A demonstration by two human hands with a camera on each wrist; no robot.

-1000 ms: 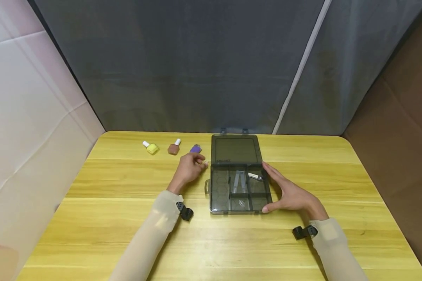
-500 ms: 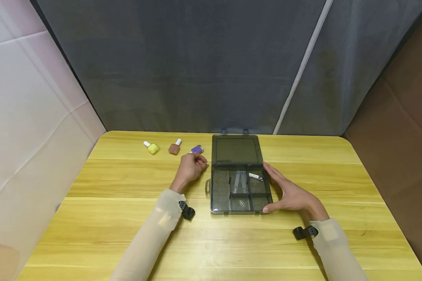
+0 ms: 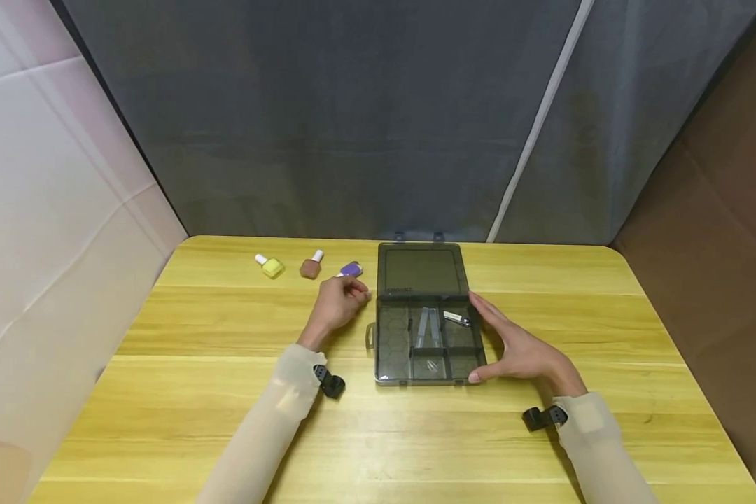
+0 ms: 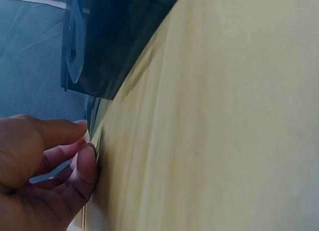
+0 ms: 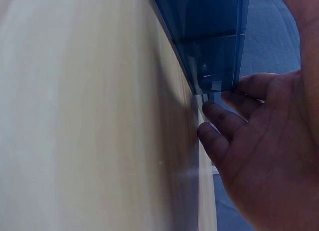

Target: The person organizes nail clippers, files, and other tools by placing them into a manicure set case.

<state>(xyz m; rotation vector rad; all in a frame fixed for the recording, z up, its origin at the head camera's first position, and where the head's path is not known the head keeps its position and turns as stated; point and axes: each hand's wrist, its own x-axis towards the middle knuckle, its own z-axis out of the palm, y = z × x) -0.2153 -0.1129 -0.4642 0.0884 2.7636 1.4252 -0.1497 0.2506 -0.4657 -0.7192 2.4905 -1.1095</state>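
In the head view, a smoky see-through compartment box [image 3: 392, 339] lies with its lid [image 3: 423, 267] folded back. Inside are a nail clipper [image 3: 456, 318], two pale strips [image 3: 423, 327] and a small clear piece [image 3: 432, 365]. My left hand [image 3: 337, 304] is low over the table, left of the box. Its thumb and index fingertips are close together; whether something tiny is between them is unclear. Just beyond it lies a purple nail polish bottle [image 3: 351, 269], partly hidden. My right hand [image 3: 529, 353] rests against the box's right side, fingers extended, thumb at the front corner.
A yellow nail polish bottle [image 3: 272, 267] and a brown one [image 3: 311, 268] lie at the back left of the wooden table [image 3: 378, 448]. The box's side handle [image 3: 369, 336] sticks out near my left hand. A grey curtain [image 3: 327, 126] hangs behind the table's far edge.
My left hand stays almost in place, its fingertips shifting only slightly. A bit more of the purple bottle shows. The right hand and the box have not moved.
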